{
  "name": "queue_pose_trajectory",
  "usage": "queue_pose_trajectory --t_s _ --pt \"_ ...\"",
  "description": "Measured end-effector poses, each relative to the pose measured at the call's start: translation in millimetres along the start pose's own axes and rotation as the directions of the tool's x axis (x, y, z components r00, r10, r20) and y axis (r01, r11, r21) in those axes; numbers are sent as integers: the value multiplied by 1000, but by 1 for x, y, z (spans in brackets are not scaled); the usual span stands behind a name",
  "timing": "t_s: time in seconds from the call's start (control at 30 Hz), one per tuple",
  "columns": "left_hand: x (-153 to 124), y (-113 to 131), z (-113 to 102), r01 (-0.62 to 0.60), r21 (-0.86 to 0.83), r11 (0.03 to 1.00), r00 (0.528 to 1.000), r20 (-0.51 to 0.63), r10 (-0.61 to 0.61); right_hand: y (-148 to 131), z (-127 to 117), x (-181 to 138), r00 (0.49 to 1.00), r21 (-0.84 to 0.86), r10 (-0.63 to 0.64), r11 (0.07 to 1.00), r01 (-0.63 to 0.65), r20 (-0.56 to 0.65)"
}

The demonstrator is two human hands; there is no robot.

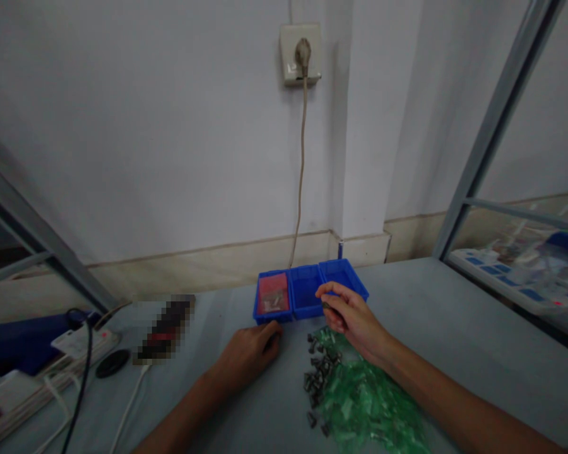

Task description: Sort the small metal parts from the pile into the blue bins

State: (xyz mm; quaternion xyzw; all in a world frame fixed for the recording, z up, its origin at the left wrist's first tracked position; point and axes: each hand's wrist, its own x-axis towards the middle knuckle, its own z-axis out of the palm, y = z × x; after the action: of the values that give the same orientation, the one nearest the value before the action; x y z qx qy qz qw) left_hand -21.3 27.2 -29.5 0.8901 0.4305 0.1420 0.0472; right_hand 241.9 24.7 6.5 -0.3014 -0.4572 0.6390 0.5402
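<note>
My left hand (pixel 248 352) rests on the grey table with its fingers curled under, just in front of the left blue bin (pixel 273 296), which holds a red packet. Whether it holds anything is hidden. My right hand (pixel 350 315) hovers at the front edge of the middle blue bin (pixel 305 291) and pinches a small dark part between thumb and fingers. Below it lie several small dark metal parts (pixel 318 372) beside a heap of green translucent plastic pieces (pixel 372 403). A third blue bin (pixel 343 275) stands to the right.
A power strip (pixel 82 340) with cables sits at the left, near a black round object (pixel 112 363) and a blurred dark item. A cord (pixel 301 170) runs from a wall socket down behind the bins. Metal frame bars stand left and right; another bench with blue trays (pixel 511 277) lies beyond.
</note>
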Motion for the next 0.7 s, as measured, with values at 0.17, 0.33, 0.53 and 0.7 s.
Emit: queue_pose_trajectory --t_s 0.17,0.33,0.53,0.7 --pt "1 2 -2 6 3 1000 1000 5 -6 -4 3 -1 1000 22 -1 1000 1 -23" --pt "1 2 -2 11 15 1000 1000 14 -11 -6 3 -1 998 21 -16 1000 17 -55" --pt "1 3 -2 25 22 999 999 26 -26 -3 3 0 999 16 -29 999 30 -46" --pt "1 3 -3 27 30 999 999 39 -28 -3 3 -2 997 -13 -45 999 44 -55"
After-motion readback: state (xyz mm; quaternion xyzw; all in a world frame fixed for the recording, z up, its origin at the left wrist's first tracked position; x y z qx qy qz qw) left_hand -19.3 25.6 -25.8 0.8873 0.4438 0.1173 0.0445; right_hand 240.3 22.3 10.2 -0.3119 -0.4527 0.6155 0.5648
